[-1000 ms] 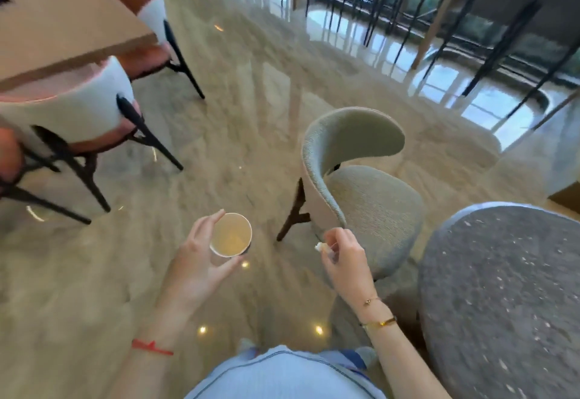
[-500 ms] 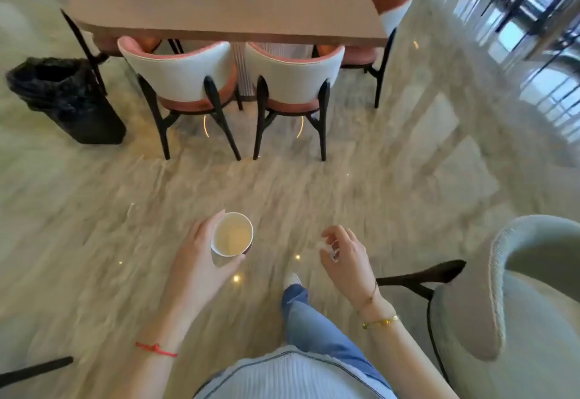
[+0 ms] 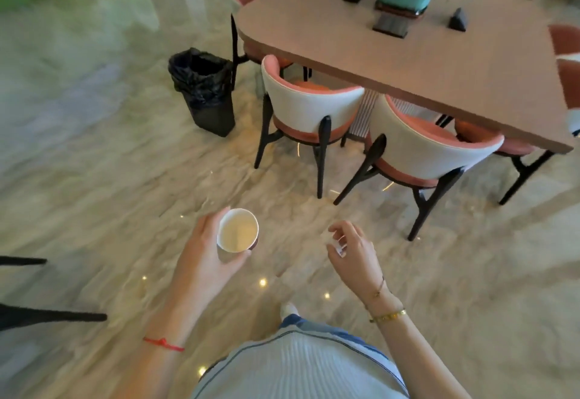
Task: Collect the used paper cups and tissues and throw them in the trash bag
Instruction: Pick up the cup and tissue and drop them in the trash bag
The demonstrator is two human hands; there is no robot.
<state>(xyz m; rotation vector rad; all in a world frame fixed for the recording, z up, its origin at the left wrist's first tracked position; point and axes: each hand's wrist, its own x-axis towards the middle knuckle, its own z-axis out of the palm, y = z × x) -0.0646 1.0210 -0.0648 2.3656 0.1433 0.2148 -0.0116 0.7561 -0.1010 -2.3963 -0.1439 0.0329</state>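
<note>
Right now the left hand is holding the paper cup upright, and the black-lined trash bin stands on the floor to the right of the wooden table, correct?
Not quite. In the head view the trash bin stands on the floor to the left of the wooden table, beside its corner. The left hand does hold the paper cup upright.

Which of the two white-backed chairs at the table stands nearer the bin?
The left chair. It stands right beside the black-bagged bin; the other chair is farther right.
</note>
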